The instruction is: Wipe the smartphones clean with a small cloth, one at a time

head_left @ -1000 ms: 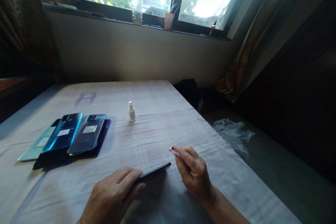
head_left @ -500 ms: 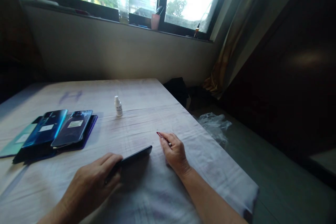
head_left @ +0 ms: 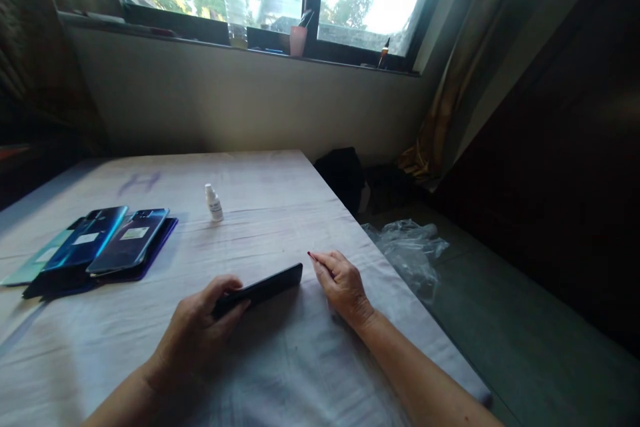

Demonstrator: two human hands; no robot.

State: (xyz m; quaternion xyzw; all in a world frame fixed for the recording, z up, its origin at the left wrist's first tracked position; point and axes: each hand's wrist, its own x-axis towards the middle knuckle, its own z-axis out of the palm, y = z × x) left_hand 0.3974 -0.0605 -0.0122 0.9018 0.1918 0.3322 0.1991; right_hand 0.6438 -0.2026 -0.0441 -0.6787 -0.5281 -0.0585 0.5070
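Observation:
My left hand [head_left: 197, 333] grips a dark phone [head_left: 265, 285] by its near end and holds it tilted just above the cloth-covered table [head_left: 280, 213]. My right hand [head_left: 343, 283] rests on the cloth right of the phone's far end, fingers pinched on a small pink pick [head_left: 314, 257] whose tip points toward the phone. A small white dropper bottle [head_left: 214, 203] stands upright farther back.
Several phone back covers [head_left: 100, 247], blue, teal and purple, lie overlapped at the table's left. The table's right edge drops to a green floor with a crumpled clear plastic bag [head_left: 407, 247] and a dark bundle [head_left: 345, 173]. A bottle and a pink cup stand on the window sill.
My right hand has lowered from raised to resting on the cloth, still pinching the pick. The phone has stayed in my left hand. The view has swung slightly.

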